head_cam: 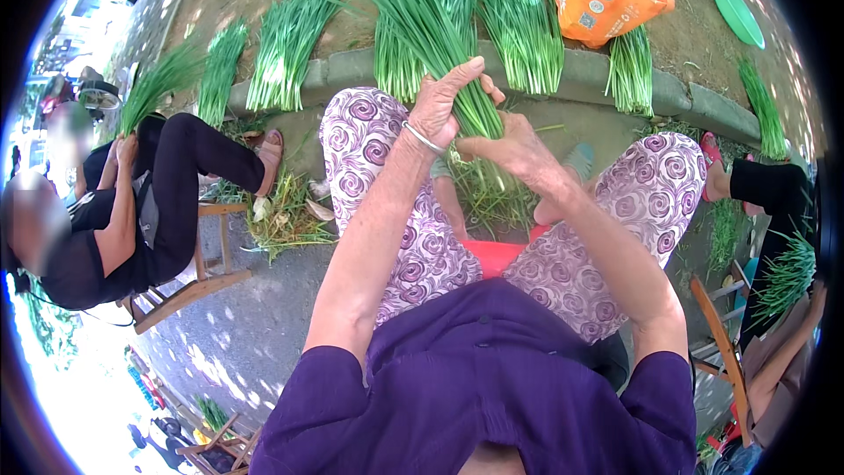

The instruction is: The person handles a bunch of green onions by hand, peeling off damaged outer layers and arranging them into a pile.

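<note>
My left hand (440, 100), with a metal bangle at its wrist, is wrapped around a bundle of garlic chives (415, 13). The long green leaves point up and away from me. My right hand (513, 150) grips the lower stems of the same bundle, just below the left hand. Some pale stem ends hang under the right hand, over a heap of loose trimmings (494, 204) between my feet. Part of each hand's fingers is hidden by the stems.
Several chive bundles (524, 33) lean on a stone curb (587, 69). Beyond it are an orange bag (606, 3) and a green basin (738, 12). On the left a seated person (115, 218) holds chives; another (784, 336) sits right. More trimmings (287, 211) lie at left.
</note>
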Demonstrator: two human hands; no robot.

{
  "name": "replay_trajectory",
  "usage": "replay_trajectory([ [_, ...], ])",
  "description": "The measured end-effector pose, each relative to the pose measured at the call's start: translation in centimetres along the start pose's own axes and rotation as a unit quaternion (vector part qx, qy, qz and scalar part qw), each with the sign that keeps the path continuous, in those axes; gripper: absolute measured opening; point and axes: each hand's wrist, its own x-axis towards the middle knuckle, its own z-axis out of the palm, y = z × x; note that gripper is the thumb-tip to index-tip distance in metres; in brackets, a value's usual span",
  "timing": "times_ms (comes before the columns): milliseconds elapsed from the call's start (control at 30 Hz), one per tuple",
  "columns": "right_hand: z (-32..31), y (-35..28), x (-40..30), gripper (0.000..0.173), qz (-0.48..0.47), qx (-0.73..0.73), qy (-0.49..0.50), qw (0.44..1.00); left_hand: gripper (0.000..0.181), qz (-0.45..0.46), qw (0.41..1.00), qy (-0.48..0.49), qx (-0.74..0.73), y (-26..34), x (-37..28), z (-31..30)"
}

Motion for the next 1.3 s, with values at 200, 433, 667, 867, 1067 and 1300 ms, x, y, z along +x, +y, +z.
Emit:
replay_trajectory([
  [200,0.1,-0.1,0.0,0.025,0.014,0.188,-0.015,0.982,0.058,-0.025,0.997,-0.044,-0.066,0.8,-0.2,0.6],
  [433,-0.8,-2.3,-0.6,0.028,0.059,0.259,0.018,0.964,0.046,-0.004,0.994,-0.091,0.057,2.2,-0.6,0.8],
  [667,0.4,-2.5,-1.7,0.035,0.071,0.215,0.082,0.971,0.045,-0.03,0.992,-0.114,0.053,2.6,-1.4,0.3],
  [867,0.9,0.1,-1.6,0.04,0.091,0.332,0.069,0.936,0.039,-0.07,0.99,-0.07,0.097,1.5,-1.2,0.5],
  [1067,0.9,0.7,-1.4,0.041,0.037,0.161,0.123,0.979,0.034,-0.064,0.996,-0.015,0.066,0.8,-1.1,0.4],
  [1300,1.6,0.0,-1.7,0.043,0.031,0.274,0.147,0.95,0.035,-0.055,0.998,-0.024,0.037,1.3,-1.0,0.1],
])
